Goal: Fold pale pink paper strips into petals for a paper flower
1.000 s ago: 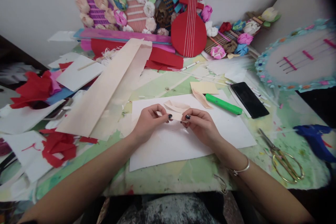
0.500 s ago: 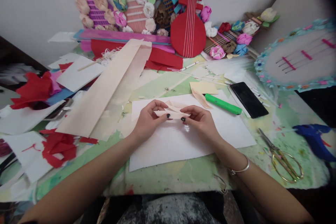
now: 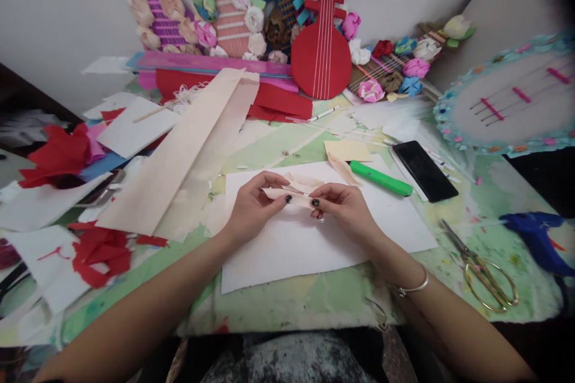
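- From my remote seat, the clock centres on the hands: the left hand [image 3: 256, 203] pinches one end of a peach paper strip [image 3: 300, 198] between thumb and fingers.
- The right hand [image 3: 342, 206] pinches the other end likewise; the strip spans the gap, over a white sheet [image 3: 278, 263].
- Just behind it I see a loose peach piece [image 3: 309, 179].
- Between two and three: a green stick [image 3: 381, 179], then a dark-screened smartphone [image 3: 424, 170].
- Four: gold-handled scissors [image 3: 477, 263]; towards three, a blue glue gun [image 3: 536, 234] (its red mark [image 3: 557, 240] too blurred for me to read).
- Towards nine: white card [image 3: 47, 278] bearing a red squiggle [image 3: 56, 251], perhaps not writing; I can't tell.
- Twelve: a red pipa model [image 3: 321, 63].
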`<state>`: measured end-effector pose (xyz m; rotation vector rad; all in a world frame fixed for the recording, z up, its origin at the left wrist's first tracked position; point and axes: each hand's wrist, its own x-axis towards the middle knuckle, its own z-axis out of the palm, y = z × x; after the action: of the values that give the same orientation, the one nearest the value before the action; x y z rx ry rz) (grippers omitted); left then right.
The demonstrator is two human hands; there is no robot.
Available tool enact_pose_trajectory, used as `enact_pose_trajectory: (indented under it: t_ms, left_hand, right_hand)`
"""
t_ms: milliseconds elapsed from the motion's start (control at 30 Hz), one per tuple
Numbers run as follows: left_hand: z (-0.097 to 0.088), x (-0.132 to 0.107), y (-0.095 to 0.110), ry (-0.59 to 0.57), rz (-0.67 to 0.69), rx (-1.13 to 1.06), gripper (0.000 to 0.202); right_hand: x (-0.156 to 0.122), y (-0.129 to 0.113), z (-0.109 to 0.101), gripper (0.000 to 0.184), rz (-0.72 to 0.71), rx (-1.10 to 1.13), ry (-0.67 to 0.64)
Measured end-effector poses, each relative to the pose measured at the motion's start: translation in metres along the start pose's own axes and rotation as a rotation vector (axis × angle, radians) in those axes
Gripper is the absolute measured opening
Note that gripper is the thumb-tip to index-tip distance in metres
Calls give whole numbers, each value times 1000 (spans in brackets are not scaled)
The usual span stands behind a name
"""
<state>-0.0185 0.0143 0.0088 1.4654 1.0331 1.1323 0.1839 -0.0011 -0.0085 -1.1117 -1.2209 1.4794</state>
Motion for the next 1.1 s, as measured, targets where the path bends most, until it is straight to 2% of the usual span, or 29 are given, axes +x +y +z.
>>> enact_pose_trajectory:
  t_ms: [167,300,433,533,667,767,900,967,1100]
  left_hand:
    - [-2,1,-4,-24,-45,-50,19]
    - [0,-1,3,-138,-130,-92,24]
    - [3,-5,10,-283,-201,-141,33]
    - [5,-7,9,-274,-188,-160,35]
    - [7,-7,4,-136,-111,-149,33]
    - [8,-8,3,-90,-55,-155,34]
    - [9,-11,7,-95,69,-130,34]
    - [9,-13,9,-94,160,-40,32]
    - [11,-17,14,-89,391,277,27]
  right_hand:
    - [1,0,-6,15,-43,-29,48]
    - [-1,-5,-4,13,-142,-161,75]
    - [-6,-10,5,16,-161,-285,-41]
    - [-8,-7,12,21,-100,-224,-134]
    - [-9,-1,20,26,-23,-73,-125]
    - [-9,1,23,28,-5,-51,-125]
    - [-10,-4,23,24,-152,-124,-78]
    - [-12,-7,23,22,-217,-106,-55]
    - [-16,-10,24,23,-264,-37,-69]
